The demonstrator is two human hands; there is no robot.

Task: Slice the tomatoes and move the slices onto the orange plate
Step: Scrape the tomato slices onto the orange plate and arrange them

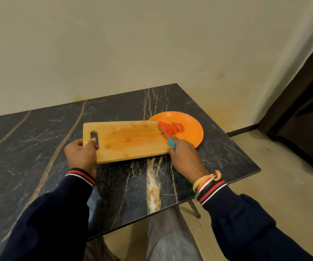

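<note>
Two hands share the work at this moment. The left hand (81,154) grips the handle end of the wooden cutting board (127,140), fingers curled round its near-left corner beside the oval hanging slot, with the board's right end reaching over the rim of the orange plate (194,129). The right hand (184,157) is clenched round the blue handle of a small knife (167,138), whose blade lies across the board's right edge against a fanned row of red tomato slices (171,128). Most of those slices appear to sit over the plate already, just past the board's end; one small red piece clings by the blade at the board's edge. No whole tomato shows anywhere on the dark marble-patterned table (39,132).

Slicing looks finished, judging by the bare board, and the step in hand is the transfer: the blade serves as a scraper pushing the slices off the wood and onto the plate. Whether the board is lifted or merely resting on the plate rim cannot be told. The next move likely calls for one more sweep of the blade to the right to clear the stray piece, with the left hand steadying the board so it does not slip on the rim.
</note>
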